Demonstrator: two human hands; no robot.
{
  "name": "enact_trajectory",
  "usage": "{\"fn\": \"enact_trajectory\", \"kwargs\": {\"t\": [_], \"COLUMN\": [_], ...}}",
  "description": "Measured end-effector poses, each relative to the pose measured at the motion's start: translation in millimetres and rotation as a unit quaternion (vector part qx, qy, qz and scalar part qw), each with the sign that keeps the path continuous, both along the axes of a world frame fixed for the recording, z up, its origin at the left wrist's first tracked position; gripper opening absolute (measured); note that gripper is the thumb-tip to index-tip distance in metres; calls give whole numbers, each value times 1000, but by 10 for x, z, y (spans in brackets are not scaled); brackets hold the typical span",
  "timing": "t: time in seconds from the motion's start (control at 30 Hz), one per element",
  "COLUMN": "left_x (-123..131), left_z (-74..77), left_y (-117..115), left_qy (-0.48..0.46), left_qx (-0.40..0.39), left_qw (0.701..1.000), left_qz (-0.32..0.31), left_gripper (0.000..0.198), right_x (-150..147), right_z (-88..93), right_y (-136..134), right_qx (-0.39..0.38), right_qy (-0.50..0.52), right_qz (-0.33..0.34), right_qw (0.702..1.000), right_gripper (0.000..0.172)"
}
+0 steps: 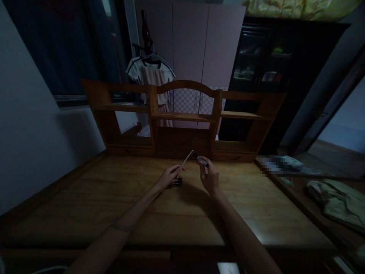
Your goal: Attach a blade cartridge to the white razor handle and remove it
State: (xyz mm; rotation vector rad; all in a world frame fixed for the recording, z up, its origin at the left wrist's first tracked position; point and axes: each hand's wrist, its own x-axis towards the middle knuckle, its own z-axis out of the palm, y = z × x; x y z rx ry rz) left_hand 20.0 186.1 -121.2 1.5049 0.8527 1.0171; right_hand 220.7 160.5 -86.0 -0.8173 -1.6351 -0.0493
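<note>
My left hand (172, 175) is closed on a thin, pale stick or strip (186, 159) that slants up and to the right. In my right hand (210, 176) is a short pen-like tool (203, 161) with a silver-grey body and dark ends, pinched between thumb and fingers. Its dark tip (195, 154) meets or nearly meets the upper end of the pale strip; whether they touch I cannot tell. A small black object (178, 182) lies on the wooden tabletop (137, 190) beside my left hand, partly covered by it. Both hands are above the middle of the table.
A wooden shelf unit (182, 116) with open compartments runs along the table's far edge. Behind it, clothes (152, 72) hang before a pale wardrobe (189, 45), with a dark cabinet (256, 57) to the right. Crumpled cloth (336, 201) lies on a surface at the right.
</note>
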Motion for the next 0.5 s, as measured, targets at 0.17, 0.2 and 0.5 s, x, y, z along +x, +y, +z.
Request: {"fn": "enact_trajectory", "kwargs": {"t": [0.17, 0.2, 0.5], "left_x": [-11, -12, -10], "left_z": [-6, -5, 3], "left_y": [12, 10, -2], "left_qy": [4, 7, 7], "left_qx": [2, 3, 1], "left_qw": [1000, 1000, 1000], "left_qz": [-1, 2, 6], "left_gripper": [41, 42, 45], "right_x": [5, 7, 16], "right_z": [-10, -11, -34], "right_y": [-3, -5, 1], "right_qx": [-10, -11, -2], "right_qy": [-6, -9, -25], "right_qz": [2, 3, 12], "right_qw": [1000, 1000, 1000], "right_gripper": [23, 23, 23]}}
